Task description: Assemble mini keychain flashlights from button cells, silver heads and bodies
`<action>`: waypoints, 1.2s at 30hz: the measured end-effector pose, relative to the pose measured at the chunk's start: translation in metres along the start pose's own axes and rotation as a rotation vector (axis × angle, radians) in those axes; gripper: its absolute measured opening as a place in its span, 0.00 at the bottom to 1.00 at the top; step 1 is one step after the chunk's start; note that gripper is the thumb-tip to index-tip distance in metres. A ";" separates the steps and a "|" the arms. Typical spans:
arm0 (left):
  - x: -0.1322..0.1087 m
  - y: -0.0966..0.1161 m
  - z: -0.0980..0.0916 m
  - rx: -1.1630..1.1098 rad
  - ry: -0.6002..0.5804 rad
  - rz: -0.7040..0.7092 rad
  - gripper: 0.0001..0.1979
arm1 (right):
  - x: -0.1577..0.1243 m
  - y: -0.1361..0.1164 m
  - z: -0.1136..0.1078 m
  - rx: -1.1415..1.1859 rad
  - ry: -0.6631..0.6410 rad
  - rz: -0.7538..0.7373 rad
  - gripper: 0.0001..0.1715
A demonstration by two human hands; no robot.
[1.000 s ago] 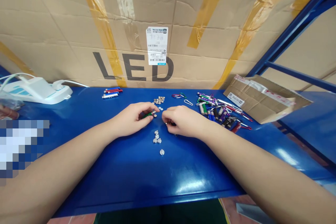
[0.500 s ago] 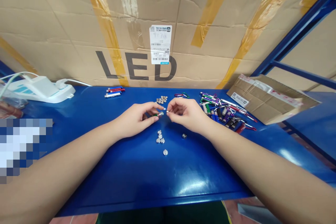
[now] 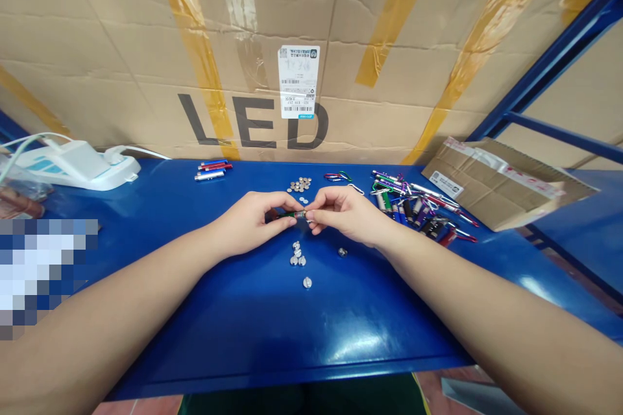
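My left hand [image 3: 265, 220] is closed around a small green flashlight [image 3: 291, 214], its silver end pointing right; most of the body is hidden by the fingers. Thumb and finger of my right hand [image 3: 335, 211] are pinched right at that silver end, touching or nearly so. The button cell between them is almost wholly covered. Beyond the hands lie a pile of button cells [image 3: 299, 185] and a few loose ones [image 3: 304, 200]. Nearer to me sit several round silver caps [image 3: 297, 254], a single cap [image 3: 307, 283] and another small cap [image 3: 342, 251].
To the right is a heap of coloured flashlights with clips [image 3: 409, 207], beside an open cardboard box [image 3: 496, 181]. Several flashlights [image 3: 211, 175] lie at the back left, near a white power strip [image 3: 87, 165]. A big carton [image 3: 263, 26] stands behind the blue table [image 3: 272, 318].
My right hand has moved left and slightly down, bringing its pinched fingertips to the flashlight's silver end. The gap between the hands has closed. My left hand has stayed nearly still.
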State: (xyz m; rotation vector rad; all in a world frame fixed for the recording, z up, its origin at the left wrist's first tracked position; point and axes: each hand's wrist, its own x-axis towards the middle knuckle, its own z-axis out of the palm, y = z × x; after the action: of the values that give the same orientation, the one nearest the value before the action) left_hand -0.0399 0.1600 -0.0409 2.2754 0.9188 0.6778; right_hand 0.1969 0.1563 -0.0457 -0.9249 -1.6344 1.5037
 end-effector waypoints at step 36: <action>0.003 -0.003 -0.004 0.539 0.013 0.373 0.18 | -0.006 -0.008 0.005 -1.063 0.024 -0.178 0.12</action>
State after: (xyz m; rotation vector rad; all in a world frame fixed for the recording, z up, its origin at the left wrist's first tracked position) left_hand -0.0421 0.1653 -0.0391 2.9727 0.7511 0.6551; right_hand 0.1949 0.1481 -0.0385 -1.2493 -2.4409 0.4092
